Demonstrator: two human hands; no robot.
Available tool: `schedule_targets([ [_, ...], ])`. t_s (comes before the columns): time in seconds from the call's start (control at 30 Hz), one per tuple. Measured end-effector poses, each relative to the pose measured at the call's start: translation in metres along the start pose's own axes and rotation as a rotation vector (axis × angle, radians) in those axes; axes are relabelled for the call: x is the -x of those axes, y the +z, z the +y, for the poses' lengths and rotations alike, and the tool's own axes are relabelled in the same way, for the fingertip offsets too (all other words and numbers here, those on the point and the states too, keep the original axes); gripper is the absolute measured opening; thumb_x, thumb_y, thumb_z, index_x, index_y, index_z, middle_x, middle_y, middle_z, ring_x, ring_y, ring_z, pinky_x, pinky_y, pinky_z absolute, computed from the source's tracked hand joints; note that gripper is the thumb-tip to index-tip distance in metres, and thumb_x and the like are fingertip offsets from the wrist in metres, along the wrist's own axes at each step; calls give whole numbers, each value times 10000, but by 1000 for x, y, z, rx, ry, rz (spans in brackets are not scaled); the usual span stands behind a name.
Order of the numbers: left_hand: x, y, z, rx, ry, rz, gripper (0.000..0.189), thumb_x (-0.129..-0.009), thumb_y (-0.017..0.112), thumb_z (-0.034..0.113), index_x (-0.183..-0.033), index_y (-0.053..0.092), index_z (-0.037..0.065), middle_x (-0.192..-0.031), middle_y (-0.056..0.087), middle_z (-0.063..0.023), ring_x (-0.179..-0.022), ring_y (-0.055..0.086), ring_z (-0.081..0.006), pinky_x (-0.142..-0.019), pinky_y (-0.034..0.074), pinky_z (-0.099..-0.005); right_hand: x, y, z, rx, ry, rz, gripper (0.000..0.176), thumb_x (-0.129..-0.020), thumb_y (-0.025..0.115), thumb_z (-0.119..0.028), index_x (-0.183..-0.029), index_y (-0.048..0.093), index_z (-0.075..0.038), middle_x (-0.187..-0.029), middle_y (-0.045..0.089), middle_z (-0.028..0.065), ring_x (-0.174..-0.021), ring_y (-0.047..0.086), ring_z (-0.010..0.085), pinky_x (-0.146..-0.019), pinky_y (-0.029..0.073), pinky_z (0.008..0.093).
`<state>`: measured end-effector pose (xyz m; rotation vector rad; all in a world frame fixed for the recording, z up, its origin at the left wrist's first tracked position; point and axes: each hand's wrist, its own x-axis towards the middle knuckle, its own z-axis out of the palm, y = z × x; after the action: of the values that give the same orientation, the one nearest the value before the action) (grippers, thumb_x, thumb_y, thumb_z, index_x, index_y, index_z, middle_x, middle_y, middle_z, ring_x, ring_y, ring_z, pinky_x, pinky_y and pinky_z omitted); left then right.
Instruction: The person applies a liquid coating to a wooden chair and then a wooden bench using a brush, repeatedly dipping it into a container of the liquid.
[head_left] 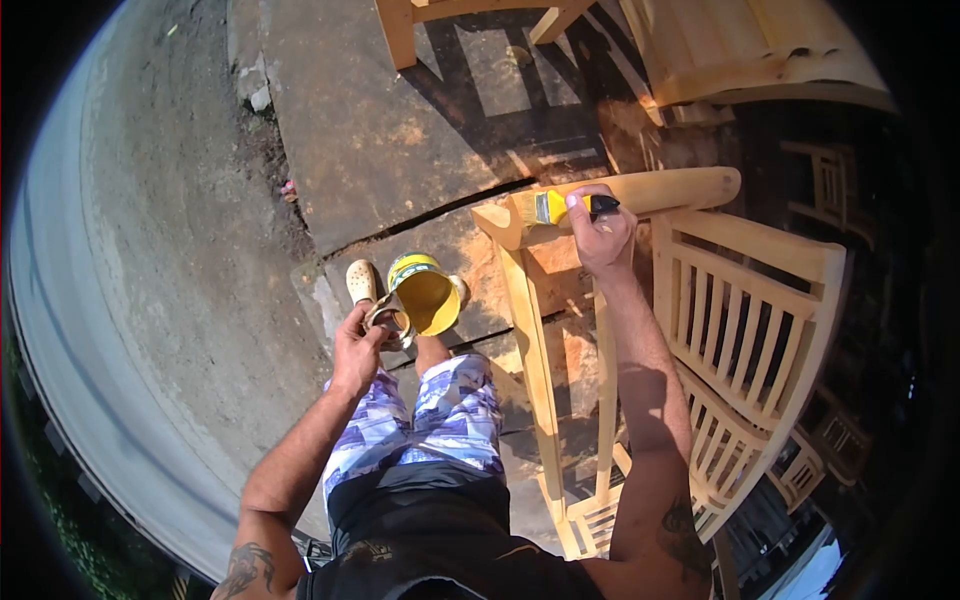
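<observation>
My right hand (604, 232) is closed around a paintbrush (575, 207) with a yellow ferrule band and a black handle end. Its bristles touch the top of the wooden armrest (660, 190) near the front end. The armrest belongs to a pale wooden slatted bench (735, 330) on my right. On the other side, my left hand (365, 338) grips a yellow paint can (412, 268) by what looks like a handle at its side. The can is tilted towards me, and yellowish-brown liquid shows inside it.
Another piece of wooden furniture (398, 35) stands ahead, casting shadows on the stained concrete slab (350, 130). A wooden panel-like piece (750, 50) is at the upper right. More slatted wooden furniture (835, 190) sits in shade at right. A road (70, 300) curves along the left.
</observation>
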<state>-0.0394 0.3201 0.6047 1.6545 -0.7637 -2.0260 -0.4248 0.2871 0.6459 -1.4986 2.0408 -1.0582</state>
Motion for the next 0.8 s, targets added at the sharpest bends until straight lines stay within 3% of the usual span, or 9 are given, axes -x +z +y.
schedule_targets([
  [0.07,0,-1,0,3,14,-13,198,-895,581,-52,-1080,630,-1,-977,703,-60,-877,680,-149,-812,563,-302,18,-17,58,67,86,134,160,-926,697,-164,-939,675,-6,-793,696,115,-714,670,199,-650,520,328],
  [0.1,-1,-1,2,2,10,-8,198,-894,581,-53,-1079,630,-2,-978,704,-62,-878,681,-151,-814,564,-304,25,-33,81,79,242,158,165,-930,701,-173,-951,683,-11,-802,701,115,-741,674,202,-679,527,337],
  [0.23,-1,-2,-2,-37,20,10,203,-891,578,-57,-1081,629,-6,-980,706,-69,-883,684,-158,-820,564,-306,19,-67,65,305,-10,364,114,-924,684,-121,-946,670,-9,-845,682,120,-732,666,256,-680,527,367],
  [0.33,-2,-2,-5,-31,4,5,209,-888,573,-60,-1084,627,-8,-977,706,-73,-886,687,-162,-826,560,-303,32,-36,42,377,-196,277,90,-888,676,-63,-964,646,-24,-862,636,140,-793,626,342,-702,504,418],
  [0.47,-2,2,-2,-20,-34,-24,223,-885,565,-64,-1095,623,-11,-973,706,-78,-887,687,-166,-833,555,-303,61,24,5,166,-295,63,192,-853,703,-57,-1024,614,-46,-880,636,128,-787,620,331,-707,508,421],
  [0.57,-3,2,-4,-30,-3,-44,233,-885,560,-68,-1105,618,-14,-975,705,-81,-893,687,-170,-839,557,-310,64,17,-21,39,-210,155,167,-877,689,-51,-1031,625,-51,-879,655,131,-776,643,322,-690,523,391],
  [0.6,-3,3,-3,-35,-7,-40,235,-885,559,-71,-1106,617,-14,-977,705,-81,-893,687,-171,-838,557,-310,67,14,-18,7,-130,223,132,-899,689,-63,-1024,659,-30,-887,689,134,-787,674,279,-691,535,361],
  [0.77,-4,2,-4,-20,-7,-41,240,-882,559,-78,-1107,617,-18,-986,704,-83,-888,689,-173,-833,560,-309,88,-10,60,-108,374,406,130,-911,699,-71,-993,693,30,-903,718,108,-812,671,192,-738,541,334],
  [0.8,-3,5,-1,-3,-13,-33,244,-881,559,-80,-1111,616,-22,-986,702,-84,-885,693,-176,-831,564,-307,94,-12,81,-82,292,509,124,-926,681,-63,-994,684,40,-906,707,89,-808,659,167,-737,538,319],
])
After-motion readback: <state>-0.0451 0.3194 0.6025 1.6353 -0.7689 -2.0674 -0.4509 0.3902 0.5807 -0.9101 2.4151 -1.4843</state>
